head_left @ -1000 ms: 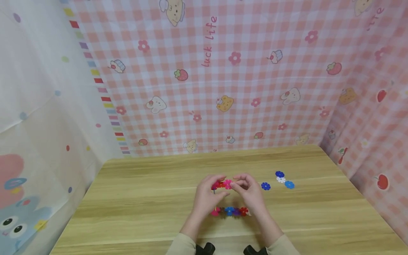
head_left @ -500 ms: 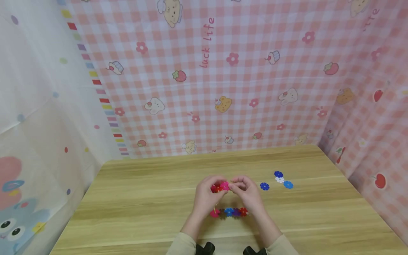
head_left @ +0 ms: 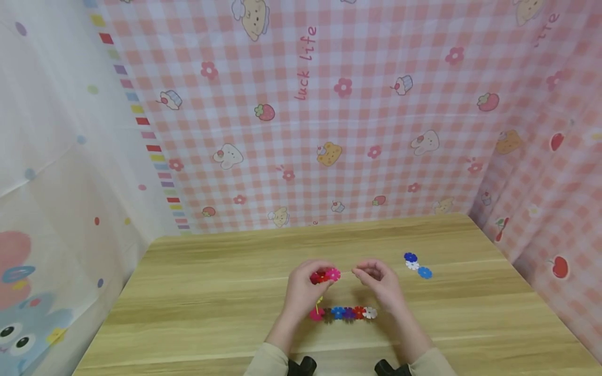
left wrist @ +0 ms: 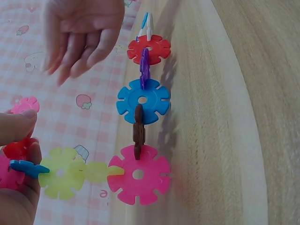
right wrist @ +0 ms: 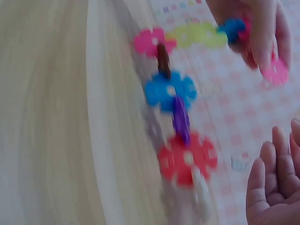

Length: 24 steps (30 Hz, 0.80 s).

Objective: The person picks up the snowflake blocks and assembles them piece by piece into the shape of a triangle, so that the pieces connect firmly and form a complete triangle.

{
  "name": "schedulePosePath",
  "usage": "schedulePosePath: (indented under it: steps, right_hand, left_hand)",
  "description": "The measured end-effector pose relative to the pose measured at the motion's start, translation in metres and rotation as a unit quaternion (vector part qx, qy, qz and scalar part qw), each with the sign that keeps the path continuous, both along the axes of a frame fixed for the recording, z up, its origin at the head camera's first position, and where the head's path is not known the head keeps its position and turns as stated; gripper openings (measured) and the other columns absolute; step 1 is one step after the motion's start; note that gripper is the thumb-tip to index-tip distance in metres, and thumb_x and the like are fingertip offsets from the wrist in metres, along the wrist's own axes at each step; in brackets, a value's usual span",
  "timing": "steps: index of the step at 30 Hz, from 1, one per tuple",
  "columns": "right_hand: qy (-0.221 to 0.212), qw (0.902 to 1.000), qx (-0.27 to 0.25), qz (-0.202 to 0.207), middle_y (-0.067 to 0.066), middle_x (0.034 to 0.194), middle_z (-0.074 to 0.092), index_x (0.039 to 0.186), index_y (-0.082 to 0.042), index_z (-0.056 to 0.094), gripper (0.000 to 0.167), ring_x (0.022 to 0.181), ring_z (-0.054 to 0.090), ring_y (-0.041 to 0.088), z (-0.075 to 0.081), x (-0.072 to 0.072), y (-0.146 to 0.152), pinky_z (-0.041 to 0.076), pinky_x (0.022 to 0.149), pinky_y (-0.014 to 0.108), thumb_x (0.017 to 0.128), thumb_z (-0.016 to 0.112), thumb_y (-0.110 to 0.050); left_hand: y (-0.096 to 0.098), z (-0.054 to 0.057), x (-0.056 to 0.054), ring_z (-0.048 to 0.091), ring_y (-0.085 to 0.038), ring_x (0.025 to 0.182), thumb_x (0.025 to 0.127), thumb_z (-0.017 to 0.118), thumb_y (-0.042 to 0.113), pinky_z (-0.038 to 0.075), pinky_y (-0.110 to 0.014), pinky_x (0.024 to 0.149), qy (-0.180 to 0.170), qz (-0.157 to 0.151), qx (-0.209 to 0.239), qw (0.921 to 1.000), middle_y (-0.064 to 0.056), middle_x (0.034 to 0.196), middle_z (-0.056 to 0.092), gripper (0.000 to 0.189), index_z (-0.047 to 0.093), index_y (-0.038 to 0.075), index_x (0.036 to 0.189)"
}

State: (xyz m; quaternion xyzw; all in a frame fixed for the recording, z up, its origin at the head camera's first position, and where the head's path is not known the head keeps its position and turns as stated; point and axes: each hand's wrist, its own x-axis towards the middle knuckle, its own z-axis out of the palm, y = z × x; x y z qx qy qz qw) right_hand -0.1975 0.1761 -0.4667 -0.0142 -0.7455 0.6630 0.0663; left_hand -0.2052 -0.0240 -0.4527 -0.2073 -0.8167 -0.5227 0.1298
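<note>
My left hand [head_left: 303, 290] pinches a red flower-shaped linking disc [left wrist: 18, 147] between thumb and fingers. A pink disc [head_left: 333, 274] sticks out past its fingertips. From this hand a blue disc [left wrist: 29, 168] and yellow discs [left wrist: 63, 173] run down to a larger pink disc [left wrist: 139, 176]. There the chain turns a corner and continues rightward through brown [left wrist: 138, 133], blue [head_left: 338, 313], purple [right wrist: 181, 119], red [right wrist: 187, 159] and white [head_left: 370, 313] discs. To the right of the pink end, my right hand [head_left: 381, 284] hovers apart, fingers loosely bent, holding nothing.
Loose dark blue [head_left: 411, 257], white [head_left: 412, 265] and light blue [head_left: 425, 272] discs lie together at the back right of the wooden table [head_left: 226, 292]. A pink checked cloth [head_left: 282, 130] hangs behind the table's far edge.
My right hand has drawn away rightward from the pink disc, exposing the white disc at the chain's end. It now covers the single dark blue disc seen earlier. The left hand keeps its hold.
</note>
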Motion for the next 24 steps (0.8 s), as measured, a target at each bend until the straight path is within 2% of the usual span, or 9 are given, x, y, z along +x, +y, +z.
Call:
schedulePosePath:
  steps: [5, 10, 14, 16, 19, 22, 24]
  right_hand:
    - [-0.009, 0.9994, 0.028, -0.019, 0.011, 0.106, 0.067, 0.116, 0.007, 0.06, 0.032, 0.091, 0.06, 0.008, -0.002, 0.0, 0.03, 0.05, 0.082, 0.02, 0.093, 0.07, -0.012]
    - [-0.005, 0.9967, 0.066, -0.047, 0.012, 0.106, 0.068, 0.117, 0.009, 0.059, 0.032, 0.087, 0.059, 0.001, -0.005, 0.0, 0.062, 0.05, 0.08, 0.018, 0.094, 0.069, -0.011]
    - [-0.012, 0.9943, 0.096, -0.045, 0.016, 0.108, 0.067, 0.119, 0.013, 0.056, 0.035, 0.085, 0.058, 0.0, -0.007, 0.001, 0.088, 0.051, 0.078, 0.018, 0.094, 0.067, -0.009]
    - [-0.022, 0.9911, 0.125, -0.042, 0.02, 0.11, 0.065, 0.121, 0.013, 0.055, 0.036, 0.087, 0.057, 0.002, -0.008, 0.001, 0.099, 0.051, 0.078, 0.018, 0.095, 0.066, -0.009]
    - [-0.035, 0.9814, 0.184, -0.043, 0.024, 0.113, 0.064, 0.121, 0.013, 0.056, 0.038, 0.091, 0.058, 0.009, -0.01, -0.001, 0.113, 0.048, 0.078, 0.018, 0.096, 0.066, -0.013]
    - [-0.05, 0.9721, 0.223, -0.053, 0.025, 0.115, 0.062, 0.122, 0.012, 0.056, 0.041, 0.094, 0.058, 0.02, -0.014, -0.002, 0.123, 0.047, 0.078, 0.023, 0.095, 0.068, -0.016]
    - [-0.051, 0.9695, 0.231, -0.064, 0.027, 0.115, 0.062, 0.121, 0.011, 0.057, 0.04, 0.096, 0.057, 0.027, -0.016, -0.002, 0.127, 0.047, 0.079, 0.029, 0.094, 0.069, -0.016]
  left_hand:
    - [0.0, 0.0, 0.0, 0.063, -0.016, 0.088, 0.08, 0.079, -0.002, 0.055, -0.025, 0.074, -0.013, 0.006, -0.009, 0.9999, 0.001, 0.101, 0.07, 0.027, 0.075, 0.013, 0.103]
    - [0.001, 0.001, 0.0, 0.063, -0.014, 0.087, 0.08, 0.079, -0.002, 0.054, -0.024, 0.073, -0.02, 0.007, -0.009, 0.9997, 0.001, 0.101, 0.07, 0.028, 0.075, 0.014, 0.103]
    - [0.001, 0.001, 0.0, 0.063, -0.014, 0.086, 0.08, 0.079, -0.002, 0.054, -0.024, 0.072, -0.021, 0.006, -0.006, 0.9997, 0.001, 0.1, 0.07, 0.028, 0.075, 0.013, 0.102]
    - [0.001, 0.002, 0.0, 0.063, -0.015, 0.086, 0.08, 0.079, -0.003, 0.054, -0.024, 0.072, -0.021, 0.006, -0.006, 0.9997, 0.001, 0.099, 0.069, 0.028, 0.075, 0.013, 0.102]
    - [0.001, 0.002, 0.0, 0.063, -0.015, 0.086, 0.08, 0.079, -0.003, 0.054, -0.024, 0.071, -0.022, 0.006, -0.005, 0.9997, 0.001, 0.099, 0.069, 0.028, 0.076, 0.014, 0.102]
    - [0.001, 0.002, 0.0, 0.063, -0.015, 0.085, 0.079, 0.079, -0.003, 0.054, -0.024, 0.071, -0.021, 0.004, -0.005, 0.9998, 0.001, 0.099, 0.069, 0.028, 0.076, 0.014, 0.101]
    - [0.002, 0.002, 0.0, 0.062, -0.014, 0.084, 0.079, 0.08, -0.003, 0.054, -0.024, 0.07, -0.019, 0.003, -0.006, 0.9998, 0.001, 0.099, 0.069, 0.028, 0.076, 0.014, 0.101]
